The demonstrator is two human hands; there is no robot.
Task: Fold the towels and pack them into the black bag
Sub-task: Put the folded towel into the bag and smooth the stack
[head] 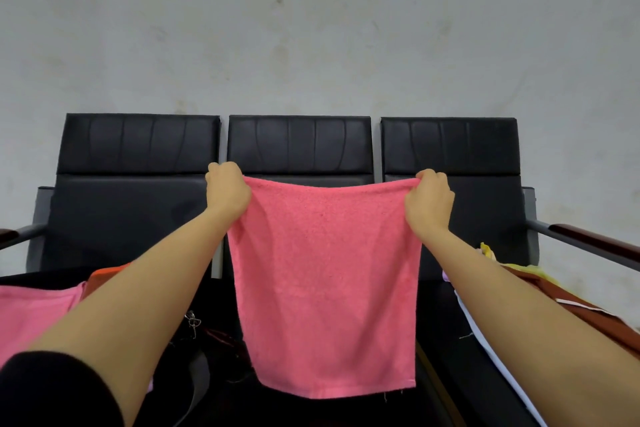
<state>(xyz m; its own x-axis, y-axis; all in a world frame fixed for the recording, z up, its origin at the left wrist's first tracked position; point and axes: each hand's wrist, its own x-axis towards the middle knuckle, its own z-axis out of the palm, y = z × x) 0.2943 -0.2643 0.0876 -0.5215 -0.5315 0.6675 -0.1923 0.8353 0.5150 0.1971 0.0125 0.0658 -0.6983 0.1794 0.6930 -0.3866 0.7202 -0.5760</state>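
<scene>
A coral-pink towel is held up in the air, spread flat and hanging down in front of the middle seat of a black three-seat bench. Its top edge is stretched between both hands, sagging slightly in the middle; its bottom hem hangs free, with loose threads at the lower right corner.

The left hand grips the top left corner, fingers curled tight round the cloth. The right hand pinches the top right corner, fingers likewise curled over the edge. Both arms are extended forward; a black sleeve is seen on the left upper arm.

On the bench's left seat, a second pink towel is laid flat at the front edge, with an orange cloth just behind it. On the right seat, a pile of cloths is seen: brown, yellow-green and white pieces, partly hidden by the right arm.

Below the held towel, a dark shape with a strap and metal clip is partly visible, possibly the black bag; too dark to tell.
</scene>
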